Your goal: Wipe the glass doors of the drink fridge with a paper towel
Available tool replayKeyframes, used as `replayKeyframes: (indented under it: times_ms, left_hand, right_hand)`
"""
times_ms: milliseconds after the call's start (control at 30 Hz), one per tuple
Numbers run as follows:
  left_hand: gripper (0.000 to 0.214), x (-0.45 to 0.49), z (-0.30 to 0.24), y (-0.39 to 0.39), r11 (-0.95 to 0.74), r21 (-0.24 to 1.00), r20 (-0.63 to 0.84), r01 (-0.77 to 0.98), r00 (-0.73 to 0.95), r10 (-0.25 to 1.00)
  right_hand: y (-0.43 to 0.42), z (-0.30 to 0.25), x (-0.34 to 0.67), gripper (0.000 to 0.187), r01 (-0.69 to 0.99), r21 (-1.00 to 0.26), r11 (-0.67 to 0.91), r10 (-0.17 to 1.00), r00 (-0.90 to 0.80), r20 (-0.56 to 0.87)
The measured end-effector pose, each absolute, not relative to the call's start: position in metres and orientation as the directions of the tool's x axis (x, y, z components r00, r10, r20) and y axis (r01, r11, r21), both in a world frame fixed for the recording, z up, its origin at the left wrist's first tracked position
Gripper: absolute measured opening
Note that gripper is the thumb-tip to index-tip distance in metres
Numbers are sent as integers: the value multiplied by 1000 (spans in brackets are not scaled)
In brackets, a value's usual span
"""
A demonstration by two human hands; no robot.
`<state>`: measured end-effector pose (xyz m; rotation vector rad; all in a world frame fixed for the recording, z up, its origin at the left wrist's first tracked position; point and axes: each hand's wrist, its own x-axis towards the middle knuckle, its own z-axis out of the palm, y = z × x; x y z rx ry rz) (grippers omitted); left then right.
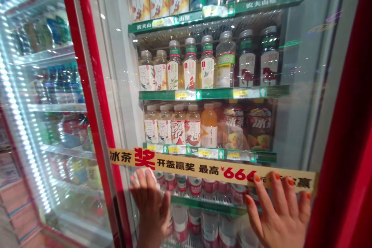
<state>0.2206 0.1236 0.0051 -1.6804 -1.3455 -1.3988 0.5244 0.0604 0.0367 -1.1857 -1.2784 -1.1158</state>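
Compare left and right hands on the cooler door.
The left hand presses a white cloth against the glass door; the right hand lies bare on it. The right hand's fingers are spread wide, showing orange nails; the left hand's nails don't show. Both rest on the glass at the lower edge of the yellow banner.

A white cloth sits under the left hand on the glass door at seven o'clock; the right hand lies flat at five o'clock.

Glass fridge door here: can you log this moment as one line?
left hand: white cloth on red-framed glass fridge door | right hand: flat on glass | behind: bottled drinks on green shelves
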Motion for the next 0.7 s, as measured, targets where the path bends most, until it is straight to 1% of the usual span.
replayKeyframes:
  times_ms: [67,100,133,200,267,300,333,367,400,467,500,533,567,600,633,700]
  left_hand:
    - [81,216,34,128,-342,242,932,908,-118,344]
    - [80,222,43,127,-344,245,932,906,-123,340]
    - [80,232,46,124,-348,221,936,911,-97,339]
    - [84,257,32,115,-376,99,946,921,30,322]
    - [89,272,2,106,-390,-46,944,919,168,284]
    - [87,273,-14,105,-383,-77,942,920,193,275]
    - [84,268,-25,105,-369,-59,944,928,172,281]
    - [81,258,-31,109,-352,14,952,936,96,292]
    - [80,247,-31,113,-333,121,950,935,-12,312]
    - [80,226,-11,125,-305,333,914,892,-226,337]
    - [78,220,5,130,-302,404,891,863,-298,342]
    - [77,219,21,133,-304,442,875,844,-332,352]
    - [76,223,35,133,-318,441,876,840,-325,355]
    - [76,232,45,130,-336,403,889,851,-278,363]
    - [77,245,49,126,-357,334,911,872,-202,360]
    - [84,269,37,114,-394,98,954,914,27,300]
  right_hand:
    - [60,36,523,66,996,-27,84,50,23,998]
    - [60,36,523,65,996,-34,86,51,30,998]
    - [59,36,523,65,995,-37,89,52,32,998]
    - [59,37,522,64,994,-34,99,53,29,998]
    - [58,37,522,65,994,-31,105,57,25,998]
    - [58,37,522,65,994,-31,107,59,25,998]
    - [58,37,522,64,993,-34,109,61,28,998]
    - [59,37,523,64,993,-39,111,64,32,997]
    - [59,36,523,64,993,-44,113,64,37,997]
    - [60,35,523,64,992,-52,114,61,45,997]
    - [60,34,523,64,992,-55,113,60,49,997]
    - [61,33,523,64,992,-58,113,62,51,997]
    - [61,33,523,64,991,-62,115,63,55,996]
    - [61,32,523,64,991,-64,117,65,57,996]
    - [61,32,523,64,991,-63,120,66,56,996]
    - [61,32,524,64,991,-53,124,62,46,997]
